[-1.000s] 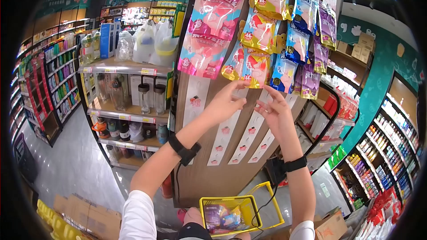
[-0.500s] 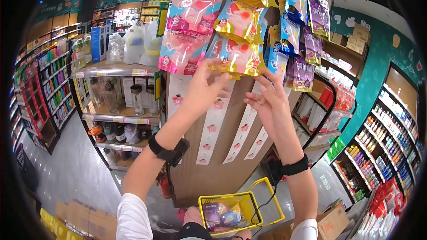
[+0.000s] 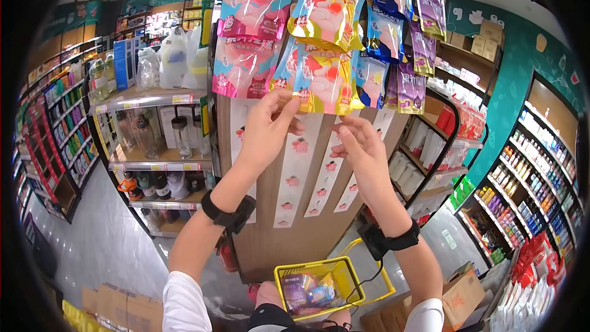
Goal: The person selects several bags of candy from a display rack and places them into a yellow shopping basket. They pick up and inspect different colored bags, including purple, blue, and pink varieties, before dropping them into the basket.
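Note:
A yellow-and-pink gummy candy pouch (image 3: 326, 80) hangs at the bottom of a strip of like pouches. At its lower left corner is my left hand (image 3: 270, 124), thumb and index finger closed on the edge, the other fingers curled below. My right hand (image 3: 362, 141) is just beneath the pouch's lower right corner, fingers bent and apart, holding nothing that I can see. Pink-and-blue pouches (image 3: 246, 64) hang to the left. Blue pouches (image 3: 384, 31) and purple pouches (image 3: 410, 89) hang to the right. Both wrists wear black straps.
Below stands a yellow shopping basket (image 3: 279, 289) with colourful packets inside. White hanging strips (image 3: 292, 172) run down the wooden display panel (image 3: 261, 246). Shelves with bottles and bags (image 3: 147, 101) stand at left, more shelves (image 3: 522, 172) at right. Cardboard boxes (image 3: 461, 295) lie on the floor.
The pouches appear slightly lower and further left. My left hand has come together at the pouch's lower left corner. My right hand has dropped from the right corner to below it.

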Demonstrator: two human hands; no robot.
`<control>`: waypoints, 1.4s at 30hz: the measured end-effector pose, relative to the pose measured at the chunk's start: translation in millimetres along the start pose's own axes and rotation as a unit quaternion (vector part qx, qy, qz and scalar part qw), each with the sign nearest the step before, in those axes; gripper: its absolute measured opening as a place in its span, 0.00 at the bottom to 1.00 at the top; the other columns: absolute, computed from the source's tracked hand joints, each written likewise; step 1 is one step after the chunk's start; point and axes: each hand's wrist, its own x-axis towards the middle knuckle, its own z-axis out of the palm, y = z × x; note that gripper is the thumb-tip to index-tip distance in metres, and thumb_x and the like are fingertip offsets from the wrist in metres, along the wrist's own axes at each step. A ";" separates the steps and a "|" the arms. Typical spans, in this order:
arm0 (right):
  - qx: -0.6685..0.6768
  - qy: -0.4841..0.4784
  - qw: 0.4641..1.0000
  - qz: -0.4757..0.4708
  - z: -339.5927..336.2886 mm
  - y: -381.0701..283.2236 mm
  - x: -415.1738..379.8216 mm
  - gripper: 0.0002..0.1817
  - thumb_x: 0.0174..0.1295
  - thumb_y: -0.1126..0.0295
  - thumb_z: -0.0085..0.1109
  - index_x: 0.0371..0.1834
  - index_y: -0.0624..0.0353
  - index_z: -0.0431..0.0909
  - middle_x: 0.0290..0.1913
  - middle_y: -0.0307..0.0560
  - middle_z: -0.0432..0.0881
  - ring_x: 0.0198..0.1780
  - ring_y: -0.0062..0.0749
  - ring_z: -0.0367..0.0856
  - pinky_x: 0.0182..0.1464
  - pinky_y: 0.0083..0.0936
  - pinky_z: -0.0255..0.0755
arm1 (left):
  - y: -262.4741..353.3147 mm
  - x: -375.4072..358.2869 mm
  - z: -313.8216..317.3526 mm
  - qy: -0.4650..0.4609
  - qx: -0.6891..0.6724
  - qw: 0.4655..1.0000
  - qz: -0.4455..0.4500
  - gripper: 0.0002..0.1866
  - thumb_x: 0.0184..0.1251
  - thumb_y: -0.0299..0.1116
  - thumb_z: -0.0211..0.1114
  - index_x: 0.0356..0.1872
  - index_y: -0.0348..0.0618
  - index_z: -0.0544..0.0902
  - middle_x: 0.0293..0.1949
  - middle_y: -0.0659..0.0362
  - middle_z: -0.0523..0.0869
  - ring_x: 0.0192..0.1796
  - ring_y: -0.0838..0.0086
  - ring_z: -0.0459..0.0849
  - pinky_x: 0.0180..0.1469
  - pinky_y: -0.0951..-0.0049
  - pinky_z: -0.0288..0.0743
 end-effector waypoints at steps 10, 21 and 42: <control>-0.151 -0.078 0.985 -0.027 -5.5 29.9 -38.1 0.18 0.62 0.74 0.49 0.56 0.60 0.66 0.47 0.40 0.72 0.34 0.13 0.71 0.39 0.14 0.67 | 6.7 27.5 -5.5 0.058 0.020 0.996 0.070 0.11 0.68 0.34 0.54 0.42 0.35 0.75 0.32 0.61 0.81 0.30 0.83 0.79 0.32 0.84 0.73; -0.192 -0.110 0.970 0.099 -51.4 128.6 -166.5 0.10 0.61 0.73 0.50 0.44 0.60 0.75 0.46 0.44 0.73 0.42 0.26 0.75 0.43 0.20 0.70 | 11.7 3.2 -8.8 0.024 0.024 0.996 0.078 0.08 0.69 0.32 0.52 0.39 0.37 0.73 0.27 0.63 0.78 0.26 0.84 0.75 0.29 0.82 0.71; -0.052 -0.039 0.976 0.206 -97.7 150.5 -257.2 0.25 0.60 0.66 0.54 0.59 0.64 0.64 0.56 0.42 0.71 0.55 0.27 0.69 0.59 0.27 0.61 | -122.1 -234.7 39.0 -0.191 -0.023 0.928 -0.320 0.10 0.67 0.33 0.54 0.40 0.36 0.77 0.27 0.65 0.79 0.26 0.86 0.74 0.30 0.83 0.69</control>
